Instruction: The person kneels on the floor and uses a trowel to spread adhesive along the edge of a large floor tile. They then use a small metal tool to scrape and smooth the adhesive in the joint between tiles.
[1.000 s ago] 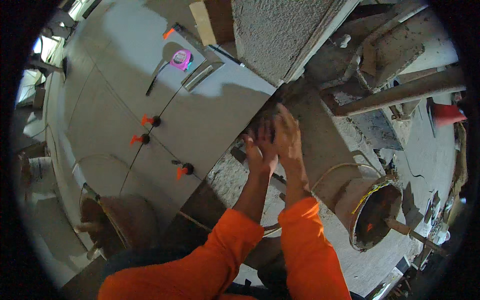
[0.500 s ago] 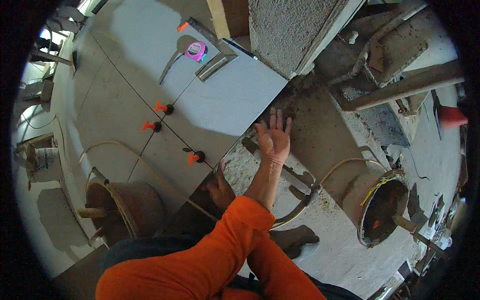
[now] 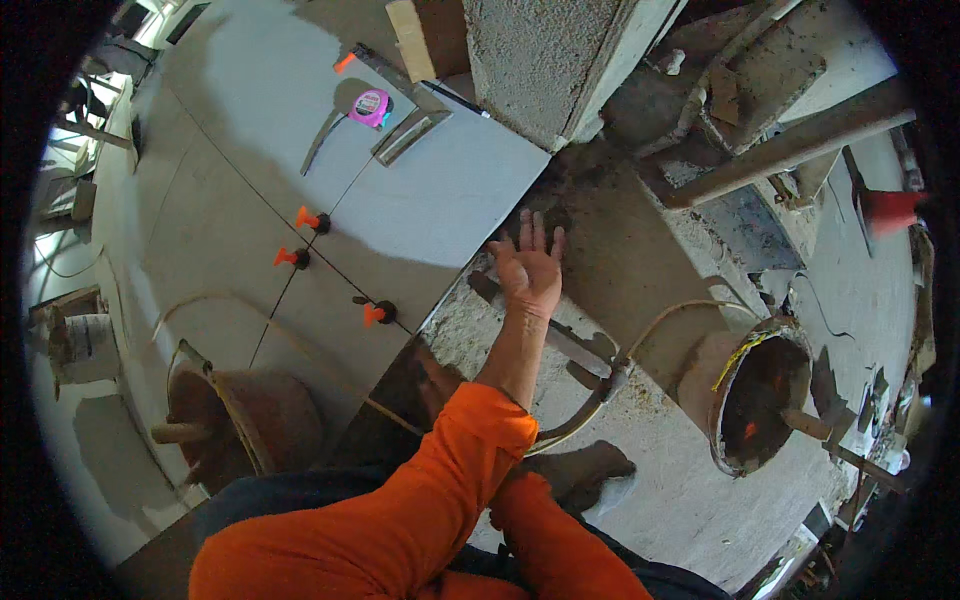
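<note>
My left hand (image 3: pixel 531 277) is palm up with fingers spread, holding nothing. It hovers near the edge of a pale floor tile (image 3: pixel 470 195), over rough, powdery ground. The right forearm crosses beneath the left one. My right hand (image 3: pixel 437 382) lies in deep shadow close to the tile corner; its fingers are too dim to read. Below the left palm lies a long, mortar-smeared tool (image 3: pixel 577 350), partly hidden by the wrist. On the tiles sit orange-and-black levelling clips (image 3: pixel 312 219), (image 3: pixel 292 258), (image 3: pixel 379 313), a pink tape measure (image 3: pixel 370 107) and a short metal strip (image 3: pixel 411 137).
A bucket with a stick (image 3: pixel 270 415) stands on the left, its hoop handle lying over the tiles. Another bucket (image 3: pixel 700 385), with a yellow cord on its rim, leans at right. A rough block (image 3: pixel 540 70) stands behind the tile. Stained timber (image 3: pixel 790 150) fills the far right.
The whole scene has shifted slightly left and up in the view. My left hand stays palm up with spread fingers, and the tools lie where they were.
</note>
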Action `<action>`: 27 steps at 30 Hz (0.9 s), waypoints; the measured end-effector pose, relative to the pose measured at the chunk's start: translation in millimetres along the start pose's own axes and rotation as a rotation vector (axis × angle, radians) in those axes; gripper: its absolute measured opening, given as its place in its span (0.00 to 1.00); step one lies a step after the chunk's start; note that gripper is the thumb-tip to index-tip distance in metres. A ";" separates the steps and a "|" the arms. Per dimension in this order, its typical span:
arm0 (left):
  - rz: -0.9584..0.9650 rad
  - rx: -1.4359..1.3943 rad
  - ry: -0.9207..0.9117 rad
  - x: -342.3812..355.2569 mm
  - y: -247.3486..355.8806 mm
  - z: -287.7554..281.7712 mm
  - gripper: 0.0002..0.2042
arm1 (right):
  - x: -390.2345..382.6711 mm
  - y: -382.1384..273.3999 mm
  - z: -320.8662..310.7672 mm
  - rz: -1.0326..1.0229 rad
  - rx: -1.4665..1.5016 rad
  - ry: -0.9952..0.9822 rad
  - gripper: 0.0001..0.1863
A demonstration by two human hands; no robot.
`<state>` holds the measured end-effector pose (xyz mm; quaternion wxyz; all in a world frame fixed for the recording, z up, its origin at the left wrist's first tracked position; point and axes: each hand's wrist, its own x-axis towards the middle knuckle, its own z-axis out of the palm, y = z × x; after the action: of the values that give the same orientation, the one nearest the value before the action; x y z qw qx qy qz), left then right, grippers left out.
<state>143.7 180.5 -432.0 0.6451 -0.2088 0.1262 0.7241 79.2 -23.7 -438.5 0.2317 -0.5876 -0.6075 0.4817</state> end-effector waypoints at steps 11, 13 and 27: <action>0.027 0.006 0.016 -0.7 -3.8 4.6 0.38 | -40.9 63.7 -211.6 0.364 -0.571 0.449 0.30; 0.037 -0.027 0.040 2.4 -5.8 6.1 0.35 | -43.0 65.3 -219.5 0.386 -0.599 0.344 0.30; 0.062 -0.100 0.109 8.6 -8.4 11.1 0.30 | -93.0 56.3 -164.4 0.489 0.992 0.527 0.11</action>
<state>149.7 194.3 -425.5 0.6032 -0.2757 0.1312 0.7369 264.9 -68.1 -389.8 0.5030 -0.6313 -0.0806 0.5848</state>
